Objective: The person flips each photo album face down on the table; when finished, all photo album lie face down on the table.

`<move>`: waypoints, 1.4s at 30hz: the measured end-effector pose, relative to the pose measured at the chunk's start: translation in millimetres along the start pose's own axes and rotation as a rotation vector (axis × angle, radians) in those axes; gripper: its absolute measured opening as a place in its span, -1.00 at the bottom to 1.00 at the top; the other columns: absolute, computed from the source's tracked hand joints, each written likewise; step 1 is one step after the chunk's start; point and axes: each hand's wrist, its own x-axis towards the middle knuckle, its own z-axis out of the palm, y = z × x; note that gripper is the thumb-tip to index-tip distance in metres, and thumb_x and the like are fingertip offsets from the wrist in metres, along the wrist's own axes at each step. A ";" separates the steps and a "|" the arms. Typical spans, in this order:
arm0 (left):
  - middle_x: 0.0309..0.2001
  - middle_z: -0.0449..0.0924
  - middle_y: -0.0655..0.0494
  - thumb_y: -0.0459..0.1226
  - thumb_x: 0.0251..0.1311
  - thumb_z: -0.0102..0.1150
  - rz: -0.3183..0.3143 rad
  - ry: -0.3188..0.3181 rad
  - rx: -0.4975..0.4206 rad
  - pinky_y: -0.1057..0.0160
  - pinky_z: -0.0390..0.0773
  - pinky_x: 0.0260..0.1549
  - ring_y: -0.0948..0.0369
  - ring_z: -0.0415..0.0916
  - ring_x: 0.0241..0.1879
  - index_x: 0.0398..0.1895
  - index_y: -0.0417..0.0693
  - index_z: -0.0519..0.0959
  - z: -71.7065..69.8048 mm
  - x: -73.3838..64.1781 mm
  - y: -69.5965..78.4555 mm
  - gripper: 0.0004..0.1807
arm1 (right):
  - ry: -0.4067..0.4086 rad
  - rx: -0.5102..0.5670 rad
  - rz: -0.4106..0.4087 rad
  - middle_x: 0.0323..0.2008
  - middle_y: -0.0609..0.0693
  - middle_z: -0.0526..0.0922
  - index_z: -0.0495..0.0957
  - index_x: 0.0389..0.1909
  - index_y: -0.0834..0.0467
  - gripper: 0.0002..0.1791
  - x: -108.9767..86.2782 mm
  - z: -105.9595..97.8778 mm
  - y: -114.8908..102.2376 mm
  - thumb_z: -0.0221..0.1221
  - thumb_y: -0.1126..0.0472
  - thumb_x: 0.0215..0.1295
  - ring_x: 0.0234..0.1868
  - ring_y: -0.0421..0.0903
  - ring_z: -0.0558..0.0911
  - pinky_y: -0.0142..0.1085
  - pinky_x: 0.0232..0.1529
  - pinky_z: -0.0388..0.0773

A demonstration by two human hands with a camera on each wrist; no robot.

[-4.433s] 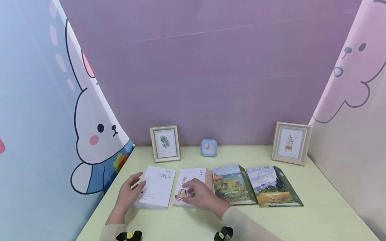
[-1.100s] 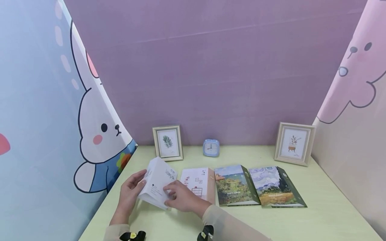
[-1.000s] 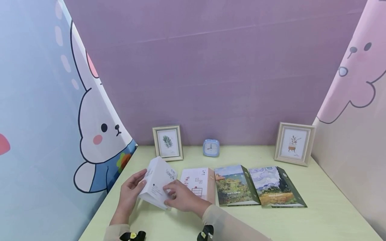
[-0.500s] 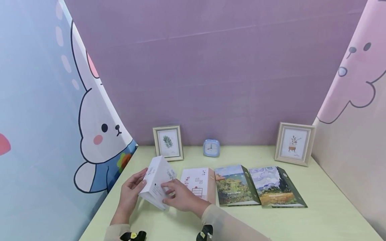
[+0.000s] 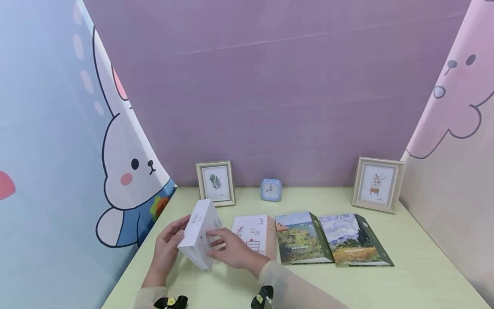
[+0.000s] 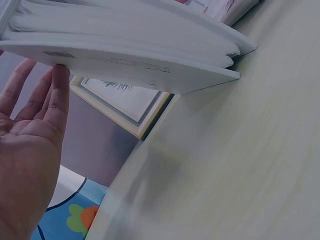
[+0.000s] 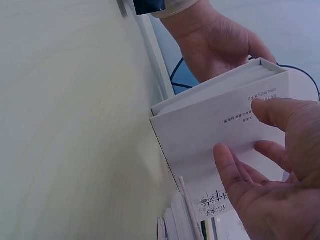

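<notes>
A white photo album stands tilted up on the table's left part, its blank-edged spine turned toward me. In the left wrist view, thick pages show between the covers of the album, whose lower corners meet the tabletop. My left hand holds it at the spine, thumb on the near side and fingertips against the back cover. My right hand touches the front cover with spread fingers; in the right wrist view, the thumb and fingertips of that hand rest on the printed face.
To the right lie a white-and-pink album and two albums with painted landscapes, one near and one farther right. Behind stand a leaf picture frame, a blue clock and a potted-plant picture frame.
Earlier the white album lay flat, with my right hand over the pink-edged one. My right hand has moved left onto it, and the album has tilted up, its spine turning toward me.
</notes>
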 end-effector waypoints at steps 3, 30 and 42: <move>0.48 0.39 -0.12 -0.31 0.61 -0.01 0.016 -0.031 -0.013 0.20 0.63 0.19 0.14 0.46 0.37 0.51 -0.21 0.37 -0.5 -0.1 -0.4 -0.52 | 0.007 0.035 -0.010 0.35 -0.02 0.50 0.45 0.47 0.00 -0.35 0.9 -0.5 0.4 0.39 0.19 0.38 0.20 0.09 0.64 -0.38 -0.01 0.69; 0.50 0.39 0.00 -0.24 0.67 -0.10 -0.013 -0.162 0.146 0.29 0.57 0.20 0.30 0.47 0.34 0.58 -0.09 0.32 4.4 1.0 -8.5 -0.50 | 0.031 0.106 0.007 0.38 0.12 0.50 0.39 0.47 0.02 -0.37 -2.0 -5.0 -3.2 0.26 -0.09 0.49 0.09 -0.10 0.64 -0.02 -0.01 0.74; 0.57 0.27 0.11 -0.13 0.66 -0.06 -0.126 -0.184 0.174 -0.35 0.44 0.31 -0.06 0.26 0.50 0.58 0.27 0.34 11.9 -1.1 -4.8 -0.50 | 0.100 0.151 -0.055 0.29 0.17 0.55 0.39 0.45 0.05 -0.37 -4.1 -8.4 -6.4 0.36 0.11 0.43 0.05 0.00 0.68 -0.27 -0.16 0.73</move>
